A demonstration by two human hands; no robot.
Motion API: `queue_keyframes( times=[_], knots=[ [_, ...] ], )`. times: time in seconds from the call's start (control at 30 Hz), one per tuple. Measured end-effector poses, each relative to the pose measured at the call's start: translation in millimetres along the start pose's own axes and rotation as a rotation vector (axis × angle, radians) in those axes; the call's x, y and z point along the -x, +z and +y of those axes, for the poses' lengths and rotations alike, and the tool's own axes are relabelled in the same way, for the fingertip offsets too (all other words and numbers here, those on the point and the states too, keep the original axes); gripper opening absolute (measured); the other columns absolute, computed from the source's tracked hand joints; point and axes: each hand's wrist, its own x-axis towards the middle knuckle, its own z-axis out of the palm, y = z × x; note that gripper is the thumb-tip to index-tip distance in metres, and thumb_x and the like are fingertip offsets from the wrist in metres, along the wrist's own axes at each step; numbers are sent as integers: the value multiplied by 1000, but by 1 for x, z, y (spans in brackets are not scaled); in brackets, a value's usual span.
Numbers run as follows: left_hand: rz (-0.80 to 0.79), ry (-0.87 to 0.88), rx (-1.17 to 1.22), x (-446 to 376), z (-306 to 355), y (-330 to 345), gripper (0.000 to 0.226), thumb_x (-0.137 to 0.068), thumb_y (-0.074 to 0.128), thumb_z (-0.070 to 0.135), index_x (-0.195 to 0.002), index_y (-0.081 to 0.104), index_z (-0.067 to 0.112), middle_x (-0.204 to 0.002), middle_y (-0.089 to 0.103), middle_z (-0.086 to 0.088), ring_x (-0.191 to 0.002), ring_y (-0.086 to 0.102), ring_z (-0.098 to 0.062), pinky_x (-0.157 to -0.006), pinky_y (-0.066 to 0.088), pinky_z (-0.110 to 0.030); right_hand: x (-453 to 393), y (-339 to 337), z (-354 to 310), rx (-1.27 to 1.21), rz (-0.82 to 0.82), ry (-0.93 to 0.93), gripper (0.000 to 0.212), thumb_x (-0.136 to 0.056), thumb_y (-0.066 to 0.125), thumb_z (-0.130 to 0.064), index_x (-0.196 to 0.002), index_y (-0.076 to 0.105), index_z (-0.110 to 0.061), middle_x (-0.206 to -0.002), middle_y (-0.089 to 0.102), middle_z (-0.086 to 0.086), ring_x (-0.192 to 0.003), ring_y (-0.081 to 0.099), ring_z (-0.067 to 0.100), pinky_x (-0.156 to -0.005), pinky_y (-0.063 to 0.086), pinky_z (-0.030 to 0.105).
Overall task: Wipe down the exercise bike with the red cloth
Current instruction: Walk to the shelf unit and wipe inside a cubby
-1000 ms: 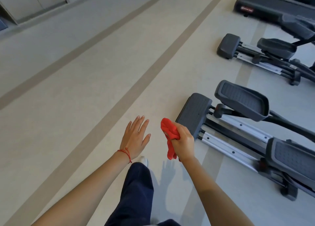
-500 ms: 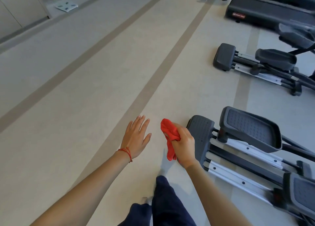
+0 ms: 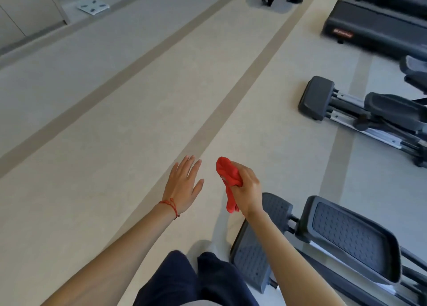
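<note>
Now our right hand (image 3: 246, 189) is closed around the bunched red cloth (image 3: 228, 182), which hangs from our fist in the air — above the pale floor (image 3: 104, 132) and just left of the nearest exercise machine (image 3: 346, 236), not touching it. Our left hand (image 3: 182, 186) is spread flat, fingers apart, holding nothing, a red string bracelet (image 3: 171, 206) at the wrist. Our dark trouser legs (image 3: 196, 280) show below. Farther right stand another machine (image 3: 365, 114) and a treadmill (image 3: 374, 26).
</note>
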Motion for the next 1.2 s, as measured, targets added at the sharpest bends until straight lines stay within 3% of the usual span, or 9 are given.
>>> queue_keyframes(
  times=[0.3, 0.5, 0.73, 0.93, 1.07, 1.2],
  knots=[
    [2, -46, -8, -111, -42, -6, 56, -90, 27, 36, -129, 44, -1, -133, 45, -23, -124, 38, -38, -98, 26, -52, -132, 20, 0, 41, 8, -95, 50, -78, 61, 9, -121, 61, -16, -115, 66, 1, -107, 58, 18, -86, 47, 26],
    [5, -94, -20, -198, -100, -20, 55, -90, 27, 36, -130, 44, 1, -135, 44, -20, -126, 37, -36, -99, 28, -52, -233, 53, -19, 19, -29, -155, 56, -70, 63, 12, -120, 62, -13, -114, 66, 2, -106, 60, 21, -84, 54, 39],
    [50, -167, -19, -273, -160, -46, 56, -90, 26, 37, -130, 44, 2, -135, 44, -20, -127, 36, -35, -101, 23, -49, -331, 90, -51, 7, -90, -190, 57, -71, 54, 10, -122, 61, -15, -114, 66, 1, -106, 60, 21, -85, 54, 42],
    [101, -293, -6, -300, -206, -66, 57, -91, 25, 37, -131, 43, 2, -136, 43, -20, -127, 35, -35, -101, 22, -49, -399, 130, -81, 26, -166, -328, 53, -74, 62, 11, -121, 62, -14, -114, 67, 2, -105, 61, 19, -83, 55, 36],
    [146, -422, -2, -312, -240, -78, 57, -91, 25, 38, -130, 44, 1, -135, 44, -21, -126, 37, -37, -100, 24, -52, -443, 166, -103, 55, -263, -387, 53, -76, 61, 10, -121, 62, -17, -113, 67, 0, -106, 59, 16, -83, 46, 17],
    [197, -552, 0, -326, -274, -90, 57, -91, 25, 38, -131, 43, 2, -136, 43, -21, -127, 35, -36, -101, 21, -50, -487, 207, -123, 29, -349, -582, 46, -77, 65, 9, -118, 64, -12, -109, 69, 3, -101, 63, 18, -80, 51, 22]
  ],
)
